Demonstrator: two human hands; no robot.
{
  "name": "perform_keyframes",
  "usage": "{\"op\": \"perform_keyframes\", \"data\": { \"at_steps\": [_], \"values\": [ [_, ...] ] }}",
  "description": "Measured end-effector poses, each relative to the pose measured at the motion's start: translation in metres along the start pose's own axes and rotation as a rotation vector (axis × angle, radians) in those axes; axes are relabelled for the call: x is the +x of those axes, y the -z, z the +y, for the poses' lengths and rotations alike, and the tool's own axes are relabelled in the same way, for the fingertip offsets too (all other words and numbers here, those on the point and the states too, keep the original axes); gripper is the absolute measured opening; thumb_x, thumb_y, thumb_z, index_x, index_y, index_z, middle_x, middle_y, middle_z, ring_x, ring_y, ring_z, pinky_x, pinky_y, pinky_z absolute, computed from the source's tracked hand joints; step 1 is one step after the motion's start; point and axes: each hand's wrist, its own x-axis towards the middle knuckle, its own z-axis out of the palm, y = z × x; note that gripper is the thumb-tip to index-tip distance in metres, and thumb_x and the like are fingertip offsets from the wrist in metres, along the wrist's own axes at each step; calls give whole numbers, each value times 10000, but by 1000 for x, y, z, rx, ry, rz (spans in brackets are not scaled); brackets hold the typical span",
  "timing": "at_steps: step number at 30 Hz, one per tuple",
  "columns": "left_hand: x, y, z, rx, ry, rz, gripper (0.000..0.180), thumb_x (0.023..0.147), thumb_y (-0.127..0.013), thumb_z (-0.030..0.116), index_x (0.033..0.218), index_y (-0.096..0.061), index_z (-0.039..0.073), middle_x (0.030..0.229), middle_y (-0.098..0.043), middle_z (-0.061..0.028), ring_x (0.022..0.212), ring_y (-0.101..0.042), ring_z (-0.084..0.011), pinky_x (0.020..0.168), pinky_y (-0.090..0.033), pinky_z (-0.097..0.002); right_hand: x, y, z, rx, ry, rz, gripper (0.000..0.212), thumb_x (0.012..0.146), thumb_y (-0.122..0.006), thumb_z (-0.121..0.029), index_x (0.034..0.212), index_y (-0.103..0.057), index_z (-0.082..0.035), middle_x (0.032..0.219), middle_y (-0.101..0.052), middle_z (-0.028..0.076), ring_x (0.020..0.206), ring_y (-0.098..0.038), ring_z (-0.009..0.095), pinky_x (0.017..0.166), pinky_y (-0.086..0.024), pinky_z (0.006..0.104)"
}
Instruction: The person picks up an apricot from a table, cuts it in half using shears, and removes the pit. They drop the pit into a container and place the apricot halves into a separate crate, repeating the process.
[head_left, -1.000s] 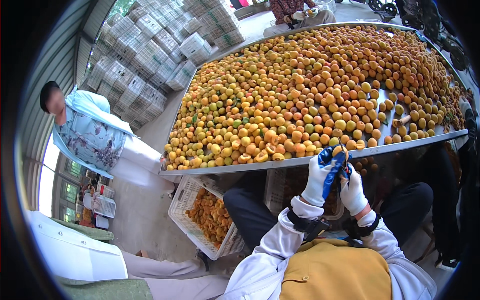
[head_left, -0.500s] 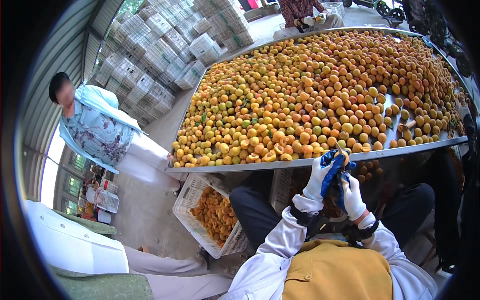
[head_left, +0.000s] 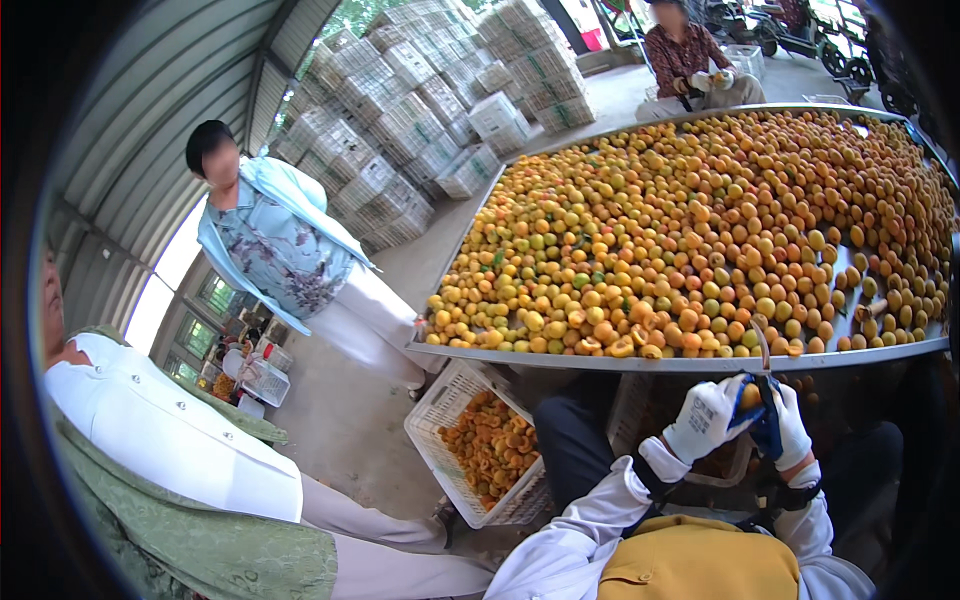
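Note:
My left hand (head_left: 703, 418), in a white glove with blue coating on the palm side, is closed around an apricot (head_left: 750, 397). A small knife with a thin curved blade (head_left: 763, 342) is in my right hand (head_left: 787, 432), gloved the same way. The blade points up toward the table edge, and its handle is mostly hidden by the fingers. Both hands are close together just below the near rim of a metal table (head_left: 560, 361) heaped with apricots (head_left: 640, 270). Whether the blade is cutting the fruit cannot be made out.
A white plastic crate (head_left: 428, 425) of split apricots (head_left: 487, 445) stands on the floor left of my legs; another crate (head_left: 628, 412) is beneath the table. One person (head_left: 270, 240) stands at the table's left, another (head_left: 180, 430) nearer. Someone (head_left: 690, 60) sits across. Stacked crates (head_left: 400, 100) rise behind.
The view has swung left and up, so the scene sits farther right and lower. My hands stay together, with the apricot now in the left and the knife in the right.

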Motion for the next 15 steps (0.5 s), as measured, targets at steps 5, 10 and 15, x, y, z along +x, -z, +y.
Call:
{"op": "perform_keyframes", "data": {
  "at_steps": [5,10,15],
  "values": [
    [-10,0,1,55,-12,-19,530,771,-796,273,1176,-584,4,910,-672,-192,778,-661,-382,704,-539,-452,5,7,-12,4,97,-79,700,721,-784,-105,1367,-529,-18,1229,-603,158,1132,-538,379,992,-467,424],
    [-6,-5,-6,-175,74,83,405,809,-739,170,1141,-588,-4,853,-670,-217,777,-670,-408,679,-545,-450,12,-12,-27,48,23,58,617,785,-772,-104,1346,-534,-3,1141,-610,127,1080,-556,314,938,-466,378],
    [-2,-5,-2,-332,185,112,279,921,-657,179,1127,-613,-4,921,-692,-230,842,-693,-400,715,-568,-404,30,-21,-45,436,-167,75,276,898,-697,-125,1147,-632,-24,948,-639,52,819,-624,162,711,-507,294]
  ]
}}
